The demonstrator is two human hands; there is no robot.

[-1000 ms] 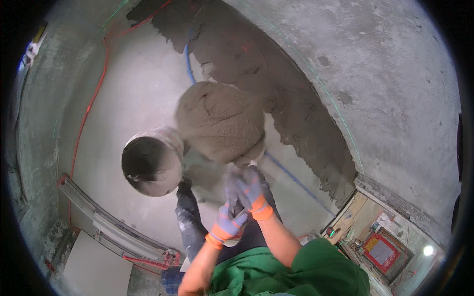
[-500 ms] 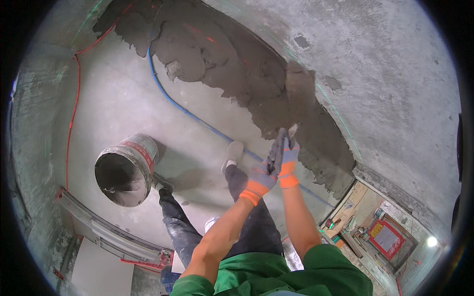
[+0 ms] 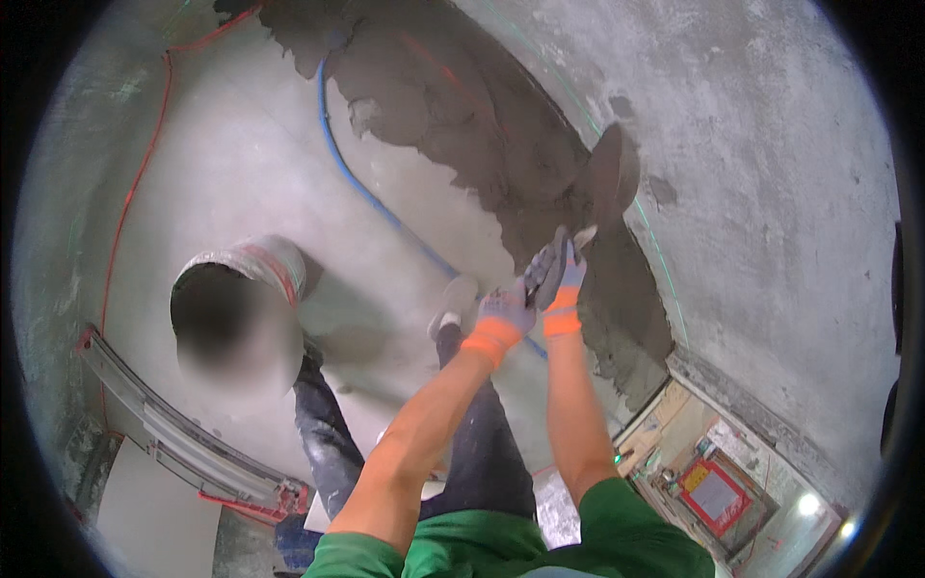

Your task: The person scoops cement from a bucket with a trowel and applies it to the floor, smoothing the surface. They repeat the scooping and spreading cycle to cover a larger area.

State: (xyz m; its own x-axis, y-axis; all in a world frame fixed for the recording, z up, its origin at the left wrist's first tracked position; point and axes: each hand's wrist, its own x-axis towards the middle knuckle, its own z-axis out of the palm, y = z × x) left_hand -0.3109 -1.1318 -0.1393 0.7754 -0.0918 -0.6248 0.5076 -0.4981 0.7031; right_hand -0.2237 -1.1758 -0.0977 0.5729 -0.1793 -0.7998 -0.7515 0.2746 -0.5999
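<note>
Both gloved hands close round the shaft of what looks like a shovel. My left hand (image 3: 507, 310) is lower on it, nearer my body. My right hand (image 3: 560, 273) grips farther along, and a short pale length of shaft (image 3: 586, 235) shows just past its fingers. Beyond that, a rounded, mortar-coated blade (image 3: 615, 171) stands against the foot of the right wall. Dark wet mortar (image 3: 525, 159) covers a ragged band of floor along this wall, under and beyond the blade. Mortar and gloves hide much of the shaft.
A mortar-smeared bucket (image 3: 268, 254) stands at left, its inside blurred, by my left leg. A blue hose (image 3: 371, 197) crosses the floor toward my feet. At left lie a red cable (image 3: 138, 183) and metal rails (image 3: 183, 429). Right of my legs is a red-framed panel (image 3: 715, 496).
The blade has swung right onto the wall's foot, and both hands have moved slightly up with the shaft. My view has shifted a little; the bucket stays where it stood.
</note>
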